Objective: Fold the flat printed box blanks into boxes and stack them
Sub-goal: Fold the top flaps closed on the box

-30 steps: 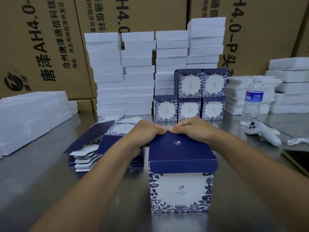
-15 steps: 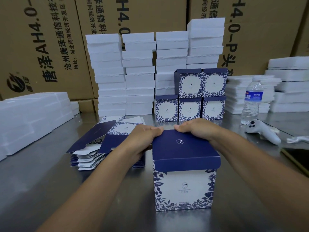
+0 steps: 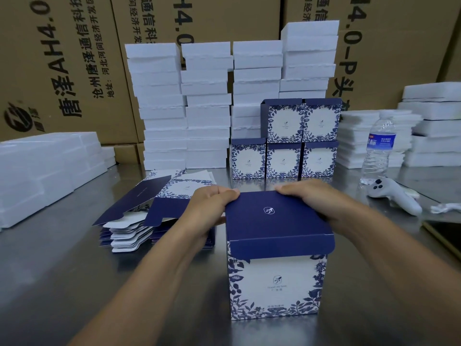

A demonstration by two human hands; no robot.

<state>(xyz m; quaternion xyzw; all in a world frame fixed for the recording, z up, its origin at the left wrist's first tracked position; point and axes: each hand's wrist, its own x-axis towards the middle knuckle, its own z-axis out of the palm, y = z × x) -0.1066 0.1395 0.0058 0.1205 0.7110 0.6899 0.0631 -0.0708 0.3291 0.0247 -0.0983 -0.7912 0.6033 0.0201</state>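
Navy top of the folded box [image 3: 274, 283]: my left hand [image 3: 212, 208] and right hand [image 3: 314, 198] grip its far corners; fingertips curl behind the rear edge, hidden.

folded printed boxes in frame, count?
6: bottom row of three at the back, top pair on it, front box gripped by left hand and right hand. Others may hide behind.

Packing warehouse: printed shipping cartons [image 3: 62, 71] behind, foam stacks [image 3: 159, 106], steel worktable [image 3: 50, 270].
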